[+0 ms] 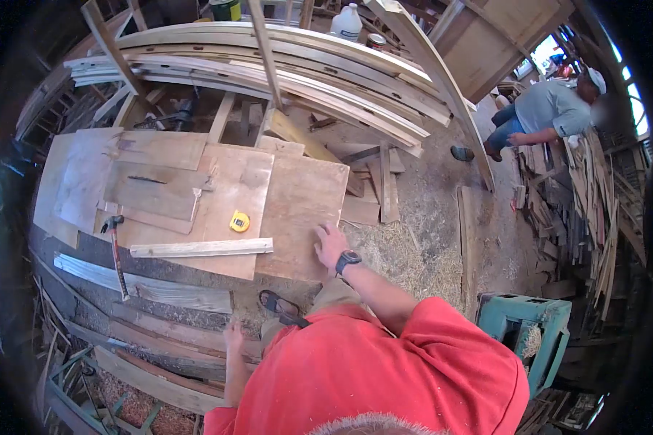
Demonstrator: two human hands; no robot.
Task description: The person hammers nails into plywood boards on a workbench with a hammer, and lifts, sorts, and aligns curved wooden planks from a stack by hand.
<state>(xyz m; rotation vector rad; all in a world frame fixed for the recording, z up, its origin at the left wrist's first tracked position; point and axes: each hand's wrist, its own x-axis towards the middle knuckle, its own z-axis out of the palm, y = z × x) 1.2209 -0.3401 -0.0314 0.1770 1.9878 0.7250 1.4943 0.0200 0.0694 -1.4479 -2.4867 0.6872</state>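
My right hand (331, 245), with a dark watch (348, 258) on the wrist, rests with fingers spread on the near right edge of a plywood sheet (301, 206). Low at my side, my left hand (233, 337) hangs beside the bench, looking loose and empty, though its fingers are slightly blurred. On the plywood lie a yellow tape measure (239, 221) and a narrow wooden strip (202, 248). A claw hammer (116, 254) lies across the bench's near left edge. Smaller plywood pieces (152, 190) are stacked at the left.
Long boards (305, 80) are piled behind the bench, with an upright post (266, 54) before them. A person (544, 112) stands bent at the back right beside scrap wood (584, 217). A green machine (526, 326) is at my right; sawdust (406, 268) covers the floor.
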